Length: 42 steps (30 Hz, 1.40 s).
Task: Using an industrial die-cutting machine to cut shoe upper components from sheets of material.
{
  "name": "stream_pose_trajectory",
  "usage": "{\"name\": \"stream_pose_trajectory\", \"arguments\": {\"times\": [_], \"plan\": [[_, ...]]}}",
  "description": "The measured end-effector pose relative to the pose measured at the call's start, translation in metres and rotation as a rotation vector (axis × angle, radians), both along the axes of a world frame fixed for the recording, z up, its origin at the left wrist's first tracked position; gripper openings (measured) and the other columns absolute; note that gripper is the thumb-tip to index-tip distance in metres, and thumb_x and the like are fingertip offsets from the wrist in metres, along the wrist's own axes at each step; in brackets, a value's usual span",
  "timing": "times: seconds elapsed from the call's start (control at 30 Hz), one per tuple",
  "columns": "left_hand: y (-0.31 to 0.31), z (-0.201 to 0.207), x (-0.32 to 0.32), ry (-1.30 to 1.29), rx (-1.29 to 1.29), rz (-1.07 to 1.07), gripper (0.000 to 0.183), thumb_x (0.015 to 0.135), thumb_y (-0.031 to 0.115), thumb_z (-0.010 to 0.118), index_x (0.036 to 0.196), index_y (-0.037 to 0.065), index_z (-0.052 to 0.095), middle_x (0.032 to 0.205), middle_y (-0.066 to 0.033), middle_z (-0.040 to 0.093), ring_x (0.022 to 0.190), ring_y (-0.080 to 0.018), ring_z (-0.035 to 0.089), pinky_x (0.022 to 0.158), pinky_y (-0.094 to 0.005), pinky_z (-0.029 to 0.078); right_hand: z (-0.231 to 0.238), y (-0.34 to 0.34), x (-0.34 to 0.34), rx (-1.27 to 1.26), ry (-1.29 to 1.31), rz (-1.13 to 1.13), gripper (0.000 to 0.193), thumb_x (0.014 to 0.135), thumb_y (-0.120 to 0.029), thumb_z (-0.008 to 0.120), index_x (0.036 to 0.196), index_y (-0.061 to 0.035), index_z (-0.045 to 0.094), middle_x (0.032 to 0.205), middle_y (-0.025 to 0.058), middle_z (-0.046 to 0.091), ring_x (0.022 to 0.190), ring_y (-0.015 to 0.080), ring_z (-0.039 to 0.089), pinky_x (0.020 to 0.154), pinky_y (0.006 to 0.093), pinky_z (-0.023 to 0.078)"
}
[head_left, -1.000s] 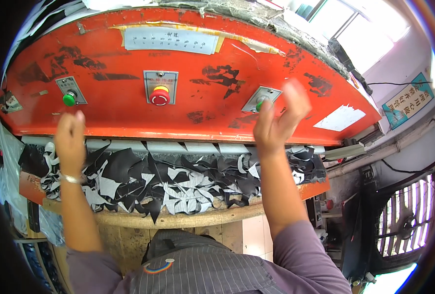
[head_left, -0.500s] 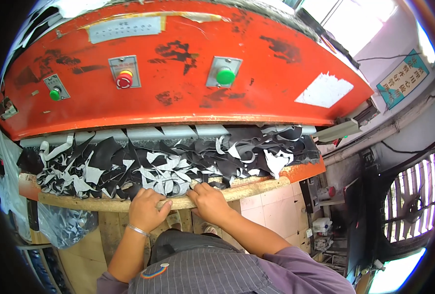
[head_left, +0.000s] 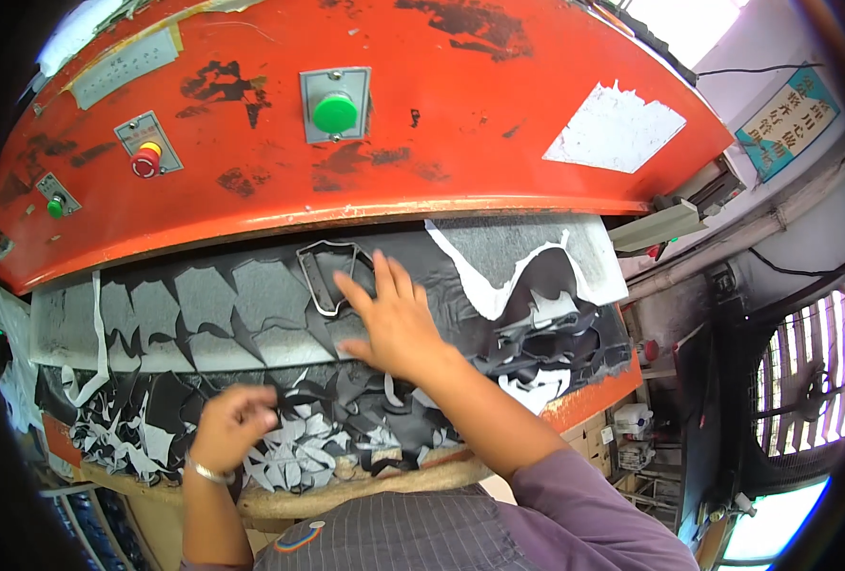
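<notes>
A metal cutting die (head_left: pixel 320 297), shaped as a narrow-rimmed outline, stands on a dark sheet of material (head_left: pixel 422 262) with a row of pointed-edged gaps cut out at its left. My right hand (head_left: pixel 396 322) is spread over the sheet at the die's right side. Its fingers reach the die's edge; whether they touch it I cannot tell. Half-curled and slightly blurred, my left hand (head_left: pixel 230 430) hovers over a heap of black and grey offcuts (head_left: pixel 294 452), with nothing visible in it.
The red machine beam (head_left: pixel 499 133) spans the far side, bearing green buttons (head_left: pixel 335 113) and a red stop button (head_left: pixel 146 160). Along the near edge runs a pale rounded rail (head_left: pixel 375 493). Folded dark material (head_left: pixel 551 328) lies at the right, and a fan (head_left: pixel 813 390) stands beyond.
Both hands have left the near rail; the right reached forward to the die. The view has shifted, and the cut sheet and die now show between the beam and the offcuts.
</notes>
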State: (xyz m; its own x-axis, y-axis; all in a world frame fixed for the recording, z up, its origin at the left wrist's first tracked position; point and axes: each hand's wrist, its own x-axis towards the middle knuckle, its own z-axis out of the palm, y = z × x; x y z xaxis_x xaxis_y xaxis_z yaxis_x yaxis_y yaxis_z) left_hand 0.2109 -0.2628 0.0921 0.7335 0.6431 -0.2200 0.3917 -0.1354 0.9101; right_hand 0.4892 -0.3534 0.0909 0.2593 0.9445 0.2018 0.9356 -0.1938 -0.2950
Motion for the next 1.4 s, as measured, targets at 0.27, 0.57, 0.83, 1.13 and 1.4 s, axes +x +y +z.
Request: {"name": "stream_pose_trajectory", "arguments": {"times": [0.27, 0.57, 0.83, 1.13, 1.4], "plan": [[0.093, -0.041, 0.144, -0.327, -0.331, 0.295, 0.058, 0.084, 0.001, 0.063, 0.138, -0.001, 0.042, 0.133, -0.0122, 0.047, 0.079, -0.0091, 0.059, 0.069, -0.0208, 0.047, -0.004, 0.016, 0.037, 0.061, 0.270, 0.232, 0.063, 0.059, -0.018, 0.082, 0.115, -0.0096, 0.054, 0.126, 0.0259, 0.043, 0.111, 0.0419, 0.046, 0.091, 0.0452, 0.044], [0.064, -0.028, 0.201, 0.368, 0.481, -0.009, 0.066, 0.068, 0.024, 0.083, 0.121, 0.000, 0.051, 0.117, -0.0159, 0.048, 0.100, -0.0336, 0.057, 0.087, -0.0390, 0.048, -0.009, -0.014, 0.106, 0.028, 0.529, 0.103, 0.066, 0.058, -0.025, 0.083, 0.112, -0.0057, 0.052, 0.128, 0.0243, 0.043, 0.121, 0.0421, 0.040, 0.101, 0.0446, 0.039], [0.073, -0.021, 0.209, 0.553, 0.502, -0.063, 0.049, 0.072, 0.037, 0.079, 0.097, -0.001, 0.060, 0.103, -0.0197, 0.062, 0.100, -0.0381, 0.058, 0.083, -0.0421, 0.047, -0.031, 0.024, 0.128, -0.025, 0.242, -0.045, 0.070, 0.058, -0.025, 0.086, 0.118, -0.0050, 0.055, 0.136, 0.0217, 0.044, 0.126, 0.0380, 0.041, 0.104, 0.0418, 0.039], [0.032, -0.026, 0.130, 0.231, 0.330, -0.028, 0.033, 0.088, 0.031, 0.061, 0.082, -0.002, 0.055, 0.078, -0.0201, 0.058, 0.073, -0.0356, 0.055, 0.068, -0.0426, 0.043, -0.034, 0.029, 0.140, -0.067, 0.249, -0.011, 0.083, 0.059, -0.029, 0.086, 0.129, -0.0041, 0.050, 0.140, 0.0200, 0.042, 0.129, 0.0381, 0.039, 0.107, 0.0410, 0.036], [0.016, 0.022, -0.010, 0.413, 0.733, 0.144, 0.055, 0.078, 0.023, 0.071, 0.125, 0.003, 0.051, 0.119, -0.0150, 0.053, 0.105, -0.0291, 0.052, 0.092, -0.0366, 0.041, 0.010, 0.054, 0.164, 0.169, 0.165, 0.351, 0.055, 0.081, -0.019, 0.069, 0.133, -0.0111, 0.051, 0.142, 0.0182, 0.043, 0.133, 0.0349, 0.039, 0.108, 0.0455, 0.033]]}}
